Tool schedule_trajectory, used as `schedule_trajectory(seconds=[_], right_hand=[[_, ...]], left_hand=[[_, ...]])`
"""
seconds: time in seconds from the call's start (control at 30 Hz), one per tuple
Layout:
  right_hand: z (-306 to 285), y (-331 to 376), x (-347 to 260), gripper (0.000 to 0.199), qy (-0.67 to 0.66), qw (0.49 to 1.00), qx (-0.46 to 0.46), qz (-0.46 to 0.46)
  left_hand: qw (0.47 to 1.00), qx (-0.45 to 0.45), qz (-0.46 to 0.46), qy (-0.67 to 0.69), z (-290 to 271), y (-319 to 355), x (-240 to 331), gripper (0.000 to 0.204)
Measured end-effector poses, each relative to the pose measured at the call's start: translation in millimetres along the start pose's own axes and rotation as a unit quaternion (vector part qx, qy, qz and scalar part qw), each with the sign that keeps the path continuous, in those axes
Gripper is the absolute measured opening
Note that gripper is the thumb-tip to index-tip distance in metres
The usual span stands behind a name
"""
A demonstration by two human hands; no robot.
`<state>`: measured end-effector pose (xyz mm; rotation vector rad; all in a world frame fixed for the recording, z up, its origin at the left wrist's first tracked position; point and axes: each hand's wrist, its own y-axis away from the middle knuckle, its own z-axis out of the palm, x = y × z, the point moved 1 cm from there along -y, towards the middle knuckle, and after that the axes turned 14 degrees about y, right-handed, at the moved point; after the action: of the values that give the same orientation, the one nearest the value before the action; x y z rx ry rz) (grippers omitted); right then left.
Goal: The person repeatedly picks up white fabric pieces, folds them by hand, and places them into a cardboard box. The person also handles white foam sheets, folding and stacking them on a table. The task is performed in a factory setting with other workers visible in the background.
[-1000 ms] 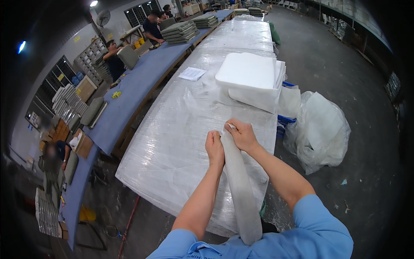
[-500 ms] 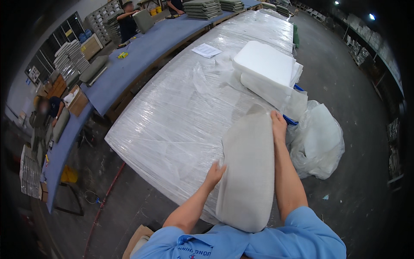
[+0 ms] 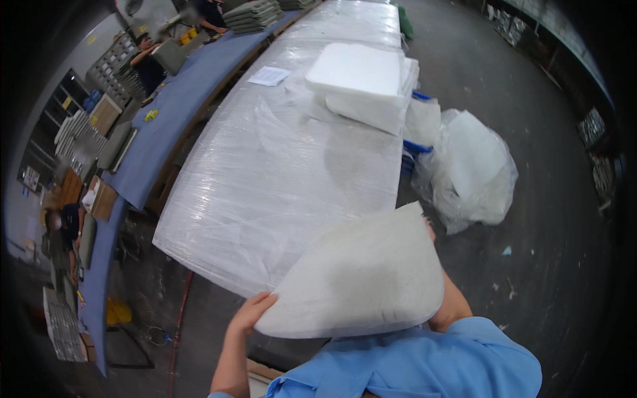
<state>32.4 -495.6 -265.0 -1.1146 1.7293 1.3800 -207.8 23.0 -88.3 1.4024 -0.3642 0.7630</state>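
Observation:
A pale off-white cushion [image 3: 361, 272] with rounded corners lies tilted in front of my chest, its broad face toward me. My left hand [image 3: 252, 312] grips its left corner, thumb on top and fingers underneath. Behind the right edge of the cushion is my right hand [image 3: 430, 230], mostly hidden, with only a bit of it showing at the rim. Beyond the cushion spreads a wide surface wrapped in clear plastic film [image 3: 259, 192]. On it, farther off, lies a stack of white padding sheets [image 3: 358, 73].
A clear plastic bag of white padding [image 3: 468, 169] stands on the floor at right, beside blue straps [image 3: 418, 146]. A paper sheet [image 3: 269, 75] lies on the film. At left, a long blue table [image 3: 166, 126] has people and green-grey cushions along it.
The cushion has turned from upright lengthwise to lying across my front, its paler face now showing. My left hand has moved left and down to its corner; the right is now mostly hidden.

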Motion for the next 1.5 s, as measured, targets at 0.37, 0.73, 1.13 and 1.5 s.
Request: schedule_trajectory(seconds=[0.37,0.73,1.13,1.5], right_hand=[[82,125,3,0.052,-0.195,0.878,-0.265,0.349],[163,39,-53,0.035,0.23,0.868,-0.41,0.158],[204,-27,-50,0.025,0.514,0.722,-0.463,-0.012],[242,-9,-62,0.03,0.635,0.393,-0.492,-0.447]], left_hand=[[0.992,0.091,-0.089,0.027,-21,133,-97,0.059],[0.968,0.173,-0.022,0.179,24,194,-176,0.06],[0.927,0.261,-0.058,0.262,162,198,-193,0.07],[0.921,0.202,-0.153,-0.296,186,140,-161,0.07]])
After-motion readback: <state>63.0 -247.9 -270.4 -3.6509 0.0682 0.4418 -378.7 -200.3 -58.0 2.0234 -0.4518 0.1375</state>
